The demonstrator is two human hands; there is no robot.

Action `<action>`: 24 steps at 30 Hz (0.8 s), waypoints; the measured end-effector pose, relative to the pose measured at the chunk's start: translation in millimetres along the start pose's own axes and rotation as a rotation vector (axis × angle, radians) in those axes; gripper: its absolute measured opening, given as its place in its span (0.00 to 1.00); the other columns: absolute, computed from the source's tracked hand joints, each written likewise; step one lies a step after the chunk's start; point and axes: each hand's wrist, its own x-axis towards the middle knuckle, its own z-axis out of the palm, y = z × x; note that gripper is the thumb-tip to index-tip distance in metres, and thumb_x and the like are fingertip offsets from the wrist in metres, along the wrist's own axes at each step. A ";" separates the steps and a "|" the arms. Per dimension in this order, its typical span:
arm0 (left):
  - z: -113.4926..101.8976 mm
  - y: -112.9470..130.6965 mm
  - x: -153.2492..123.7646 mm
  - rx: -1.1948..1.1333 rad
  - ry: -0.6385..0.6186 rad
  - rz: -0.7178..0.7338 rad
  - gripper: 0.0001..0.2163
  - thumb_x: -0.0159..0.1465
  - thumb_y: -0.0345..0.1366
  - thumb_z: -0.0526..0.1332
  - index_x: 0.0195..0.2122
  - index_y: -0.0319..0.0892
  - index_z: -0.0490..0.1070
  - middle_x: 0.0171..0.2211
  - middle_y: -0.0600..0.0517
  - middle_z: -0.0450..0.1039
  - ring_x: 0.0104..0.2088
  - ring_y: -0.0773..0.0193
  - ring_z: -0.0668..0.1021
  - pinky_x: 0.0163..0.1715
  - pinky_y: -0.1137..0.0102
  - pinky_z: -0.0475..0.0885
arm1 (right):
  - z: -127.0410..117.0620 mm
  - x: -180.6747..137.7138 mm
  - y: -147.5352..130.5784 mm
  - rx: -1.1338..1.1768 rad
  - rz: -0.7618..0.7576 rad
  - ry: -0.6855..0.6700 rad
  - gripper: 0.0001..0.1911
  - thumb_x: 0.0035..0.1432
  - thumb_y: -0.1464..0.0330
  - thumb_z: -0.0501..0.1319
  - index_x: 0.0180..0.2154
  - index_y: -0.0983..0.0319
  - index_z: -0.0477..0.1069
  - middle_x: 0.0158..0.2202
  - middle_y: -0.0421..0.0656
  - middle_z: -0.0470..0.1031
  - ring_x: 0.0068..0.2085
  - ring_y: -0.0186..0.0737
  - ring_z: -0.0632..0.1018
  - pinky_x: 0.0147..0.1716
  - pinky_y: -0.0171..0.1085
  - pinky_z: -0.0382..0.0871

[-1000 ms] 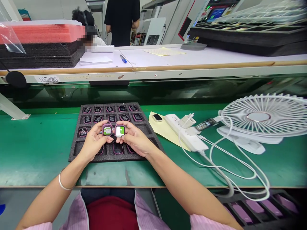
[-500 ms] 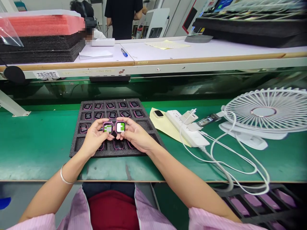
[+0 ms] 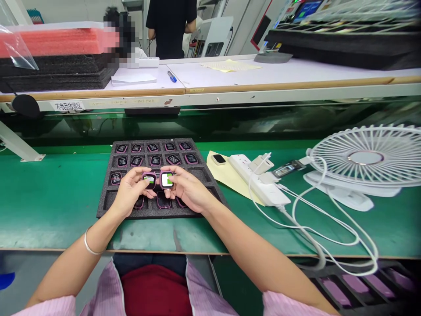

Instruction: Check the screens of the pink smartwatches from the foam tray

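Observation:
My left hand (image 3: 130, 192) holds a small purple-framed watch body (image 3: 149, 179) with a lit green and white screen. My right hand (image 3: 187, 189) holds a second watch body (image 3: 166, 179), also lit, right beside the first. Both hands hover just over a black foam tray (image 3: 107, 206) on the green belt. The tray's far rows hold several purple watch bodies (image 3: 155, 160) with dark screens, and more lie in the near row (image 3: 163, 201) under my fingers.
A yellow sheet (image 3: 230, 181) with one dark watch body (image 3: 219, 159) lies right of the tray. Beside it are a white power strip (image 3: 259, 186), chargers with white cables (image 3: 315, 228) and a white fan (image 3: 365, 160). A person in black (image 3: 171, 26) stands beyond the far shelf.
Both hands have kept hold of their watch bodies and sunk slightly toward the tray. The screens' patterns have changed a little.

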 end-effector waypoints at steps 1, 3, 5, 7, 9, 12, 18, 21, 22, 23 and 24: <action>0.1 -0.1 -0.1 0.004 0.001 0.005 0.21 0.52 0.38 0.69 0.46 0.40 0.68 0.33 0.54 0.77 0.22 0.65 0.81 0.24 0.73 0.77 | 0.0 -0.1 -0.2 -0.003 -0.002 0.004 0.20 0.54 0.66 0.67 0.48 0.61 0.68 0.37 0.44 0.80 0.25 0.35 0.76 0.23 0.31 0.65; 0.4 -0.2 -0.3 0.009 0.005 0.014 0.22 0.51 0.37 0.69 0.46 0.40 0.68 0.34 0.53 0.77 0.22 0.66 0.81 0.24 0.73 0.78 | -0.4 -0.2 -0.3 -0.008 -0.006 0.007 0.20 0.54 0.65 0.67 0.48 0.61 0.69 0.37 0.44 0.80 0.25 0.34 0.76 0.23 0.32 0.65; 0.6 -0.2 -0.1 0.015 0.008 0.017 0.22 0.51 0.37 0.69 0.47 0.39 0.68 0.35 0.53 0.77 0.22 0.66 0.80 0.24 0.73 0.78 | -1.0 -0.1 0.0 -0.011 -0.008 0.003 0.21 0.54 0.65 0.68 0.49 0.61 0.69 0.37 0.44 0.80 0.25 0.35 0.76 0.23 0.32 0.65; 0.8 -0.1 0.2 0.016 0.005 0.014 0.22 0.52 0.37 0.69 0.47 0.39 0.68 0.34 0.53 0.77 0.22 0.66 0.80 0.24 0.74 0.78 | -1.5 0.3 0.4 -0.012 -0.010 -0.002 0.21 0.54 0.65 0.68 0.49 0.61 0.69 0.37 0.44 0.80 0.25 0.35 0.76 0.24 0.32 0.65; 1.0 0.2 0.3 0.006 -0.005 0.012 0.22 0.52 0.37 0.69 0.47 0.39 0.68 0.33 0.53 0.77 0.22 0.66 0.81 0.24 0.74 0.78 | -1.6 0.7 0.9 -0.011 -0.012 -0.003 0.21 0.53 0.64 0.68 0.48 0.60 0.69 0.37 0.44 0.79 0.25 0.35 0.76 0.24 0.32 0.65; 0.9 0.9 -0.6 -0.012 -0.021 0.010 0.22 0.52 0.37 0.69 0.47 0.39 0.69 0.32 0.54 0.76 0.23 0.65 0.81 0.24 0.73 0.78 | -1.3 0.8 1.0 -0.014 -0.012 -0.002 0.22 0.52 0.63 0.69 0.47 0.60 0.69 0.36 0.43 0.79 0.24 0.35 0.75 0.23 0.32 0.64; -0.2 -0.2 -0.4 0.041 0.005 0.032 0.19 0.55 0.44 0.69 0.42 0.39 0.69 0.27 0.55 0.74 0.18 0.68 0.76 0.17 0.76 0.72 | -1.9 -0.3 1.4 -0.082 -0.031 -0.019 0.24 0.54 0.54 0.71 0.44 0.61 0.68 0.34 0.43 0.79 0.22 0.32 0.72 0.21 0.31 0.60; -1.0 -2.7 1.7 0.075 0.027 0.078 0.18 0.55 0.42 0.69 0.42 0.39 0.70 0.29 0.55 0.74 0.17 0.71 0.75 0.16 0.78 0.69 | -3.1 0.1 2.6 -0.117 -0.060 -0.032 0.24 0.54 0.54 0.72 0.44 0.61 0.67 0.34 0.43 0.79 0.22 0.31 0.71 0.21 0.31 0.60; -1.3 -3.6 2.3 0.080 0.031 0.092 0.18 0.55 0.41 0.69 0.43 0.39 0.70 0.30 0.54 0.74 0.18 0.72 0.75 0.17 0.78 0.68 | -3.4 0.2 3.0 -0.120 -0.068 -0.039 0.24 0.54 0.55 0.73 0.45 0.60 0.67 0.35 0.43 0.79 0.22 0.31 0.72 0.22 0.31 0.60; -1.5 -4.4 3.0 0.084 0.035 0.104 0.18 0.55 0.40 0.70 0.43 0.39 0.70 0.31 0.54 0.74 0.18 0.72 0.75 0.17 0.78 0.68 | -3.6 0.2 3.3 -0.120 -0.075 -0.045 0.24 0.54 0.57 0.73 0.46 0.60 0.67 0.37 0.44 0.79 0.23 0.31 0.72 0.22 0.31 0.61; -1.7 -5.1 3.5 0.087 0.036 0.112 0.19 0.54 0.38 0.70 0.44 0.39 0.70 0.32 0.54 0.74 0.19 0.73 0.75 0.17 0.78 0.68 | -3.7 0.1 3.5 -0.119 -0.081 -0.050 0.24 0.53 0.59 0.73 0.47 0.60 0.67 0.38 0.44 0.79 0.24 0.31 0.72 0.23 0.31 0.62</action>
